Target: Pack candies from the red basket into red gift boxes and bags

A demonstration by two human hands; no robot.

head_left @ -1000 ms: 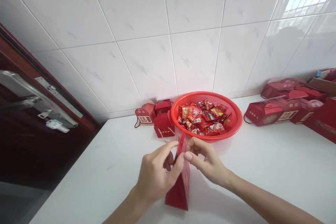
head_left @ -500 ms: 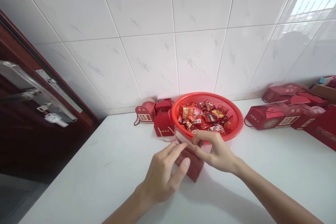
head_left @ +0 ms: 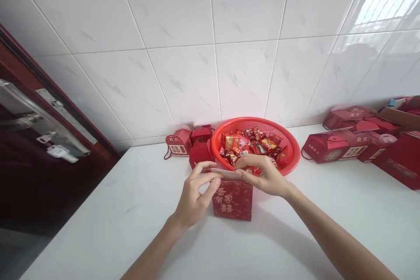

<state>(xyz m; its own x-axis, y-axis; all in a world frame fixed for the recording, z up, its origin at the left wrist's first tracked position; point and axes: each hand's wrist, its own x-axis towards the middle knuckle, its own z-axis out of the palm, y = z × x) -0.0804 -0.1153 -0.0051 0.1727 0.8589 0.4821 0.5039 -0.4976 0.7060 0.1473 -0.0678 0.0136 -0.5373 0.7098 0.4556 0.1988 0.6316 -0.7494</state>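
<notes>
1. Two small boxes: a patterned box [head_left: 179,142] with a dark cord stands near the wall, and a plain red box [head_left: 200,154] beside it touches, or nearly touches, the basket.
2. The left hand [head_left: 193,199] is partly closed, thumb and fingers pinching the top left corner of the box in front of it.
3. That box, the red gift box [head_left: 233,204], stands on the white table [head_left: 138,223] just in front of the basket. It looks like thin printed card: probably light, fairly stiff along its folds, easily dented on its flat sides. Its contents are hidden, so the weight is a guess. The pale top strip [head_left: 228,175] looks the bendiest part; a gentle pinch at both ends seems best, with the lower corners good for steadying. The smooth print may slip a little under dry fingers.
4. The red basket [head_left: 296,162] behind holds wrapped sweets [head_left: 234,142].
5. The right hand [head_left: 265,178] is curled, thumb and forefinger gripping the strip's right end.
6. More red boxes [head_left: 331,146] lie farther right.
</notes>
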